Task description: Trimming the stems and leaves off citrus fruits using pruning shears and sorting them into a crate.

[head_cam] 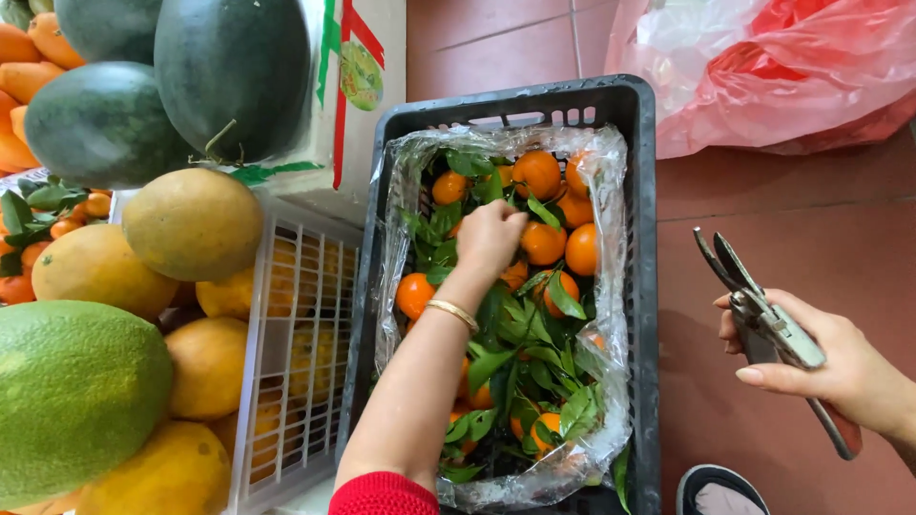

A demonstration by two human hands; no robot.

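hand among leafy oranges, shears held aside

the red tiled floor (821, 238) fills the right side and top middle of the frame. at centre stands a tall dark grey plastic crate (649, 286), lined with a clear crinkled plastic sheet (611, 315) and filled with small round oranges with green leaves attached (544, 243). at lower left lies a large green pomelo (76, 391), with yellow round pomelos (191, 221) piled above and below it. at upper left sit dark green watermelons (229, 72), resting beside a white cardboard box with red and green stripes (358, 86). a white plastic slatted basket (296, 353) stands between the pomelos and the crate, touching the crate's left wall. a pink and clear plastic bag (763, 67) lies bunched at upper right.

the left hand (489, 236), its arm in a red sleeve with a thin gold bangle (451, 313) on the wrist, reaches into the middle of the crate; its fingers curl down onto the oranges, but whether they grip one cannot be told. the right hand (840, 367), at right centre over the floor, is closed around metal pruning shears with a reddish handle (768, 319), blades pointing up and nearly together. a dark shoe toe (720, 491) shows at the bottom edge.
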